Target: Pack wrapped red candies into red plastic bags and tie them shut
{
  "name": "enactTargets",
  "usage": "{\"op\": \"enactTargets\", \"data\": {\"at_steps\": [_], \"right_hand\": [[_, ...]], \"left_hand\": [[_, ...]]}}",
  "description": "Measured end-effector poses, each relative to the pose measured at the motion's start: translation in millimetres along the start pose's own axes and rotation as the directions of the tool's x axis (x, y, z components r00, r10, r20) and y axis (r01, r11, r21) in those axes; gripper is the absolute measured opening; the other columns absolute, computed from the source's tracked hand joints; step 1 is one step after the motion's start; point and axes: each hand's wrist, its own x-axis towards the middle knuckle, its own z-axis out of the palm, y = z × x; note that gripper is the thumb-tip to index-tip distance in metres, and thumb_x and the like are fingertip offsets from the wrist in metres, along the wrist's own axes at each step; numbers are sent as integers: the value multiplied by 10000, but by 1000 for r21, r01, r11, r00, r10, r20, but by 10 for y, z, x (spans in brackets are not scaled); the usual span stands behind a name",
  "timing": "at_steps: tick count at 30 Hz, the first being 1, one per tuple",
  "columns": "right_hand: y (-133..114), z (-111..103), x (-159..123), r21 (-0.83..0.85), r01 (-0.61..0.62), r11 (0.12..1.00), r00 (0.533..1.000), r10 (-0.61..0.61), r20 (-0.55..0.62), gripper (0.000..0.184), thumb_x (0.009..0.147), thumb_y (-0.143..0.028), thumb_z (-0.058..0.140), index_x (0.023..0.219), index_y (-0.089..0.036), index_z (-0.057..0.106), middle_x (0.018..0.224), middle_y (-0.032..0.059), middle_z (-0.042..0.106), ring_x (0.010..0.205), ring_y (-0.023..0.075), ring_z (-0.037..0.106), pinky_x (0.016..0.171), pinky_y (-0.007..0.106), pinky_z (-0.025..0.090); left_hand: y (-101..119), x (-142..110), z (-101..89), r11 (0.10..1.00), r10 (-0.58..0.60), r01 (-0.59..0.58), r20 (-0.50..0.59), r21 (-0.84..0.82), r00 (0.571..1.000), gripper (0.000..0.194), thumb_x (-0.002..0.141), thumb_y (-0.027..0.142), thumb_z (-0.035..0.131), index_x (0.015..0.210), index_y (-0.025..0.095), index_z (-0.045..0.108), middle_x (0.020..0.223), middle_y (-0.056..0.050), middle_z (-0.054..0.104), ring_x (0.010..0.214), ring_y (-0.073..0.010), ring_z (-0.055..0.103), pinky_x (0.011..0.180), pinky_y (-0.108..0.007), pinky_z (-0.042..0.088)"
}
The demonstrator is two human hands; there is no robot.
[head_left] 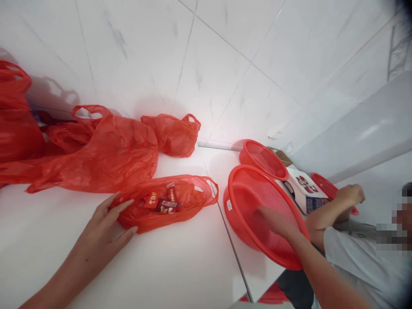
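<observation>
My left hand (104,225) has its fingers spread, with the tips at the near left edge of an open red plastic bag (183,216). In the bag lie several small wrapped packets (168,206), red and dark brown with printed lettering. My right hand (272,221) reaches down into a red plastic colander (236,176) that has a white label on its rim. Motion blurs the fingers of this hand, and whether they hold anything cannot be made out.
Filled red plastic bags (128,150) stand along the tiled wall (219,77). Behind the colander is a second red colander (264,156), then a white printed box (305,184). A co-worker (347,244) sits at the right, one arm near another red basket (322,183). A seam (236,253) crosses the white table.
</observation>
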Motion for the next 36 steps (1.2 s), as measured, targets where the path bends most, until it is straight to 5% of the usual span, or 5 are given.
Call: {"op": "enactTargets", "data": {"at_steps": [3,8,18,26,36], "right_hand": [[-94,-201,30,14,21,1000,988,-18,-154,225,837,-260,491,1022,-228,613,989,54,675,847,218,640,699,324,486],[-904,-458,-196,203,171,964,818,-24,-575,289,803,-403,584,1041,-239,575,999,47,652,826,203,638,692,315,514],[-2693,119,93,503,563,655,826,-435,-359,262,839,-280,543,1099,-255,558,1046,28,643,920,201,617,790,343,507],[-2616,705,155,508,529,680,839,-330,-433,198,875,-288,492,1023,-218,604,1005,49,637,883,193,609,780,318,486],[-2535,783,169,482,499,720,865,-385,-321,249,791,-279,592,1036,-259,633,1001,22,629,890,194,600,796,336,483]], "left_hand": [[19,-9,-13,1000,2,-2,-1,-30,1000,529,781,456,532,1277,297,441,1426,-57,302,1262,-301,416,1035,-513,390],[91,-31,-66,997,-20,21,23,-73,1000,521,785,388,554,1283,301,429,1438,-59,273,1292,-298,378,1044,-508,380],[192,-52,-131,985,-15,14,-3,-169,1000,451,763,232,599,1200,285,500,1430,-72,276,1319,-284,344,1061,-472,373],[222,-67,-151,983,18,-18,0,-180,1000,479,756,188,601,1213,286,499,1434,-78,272,1295,-282,373,1045,-461,396],[191,-58,-114,984,15,-19,-24,-175,1000,490,737,175,619,1204,271,511,1440,-94,278,1334,-297,327,1070,-481,353]]}}
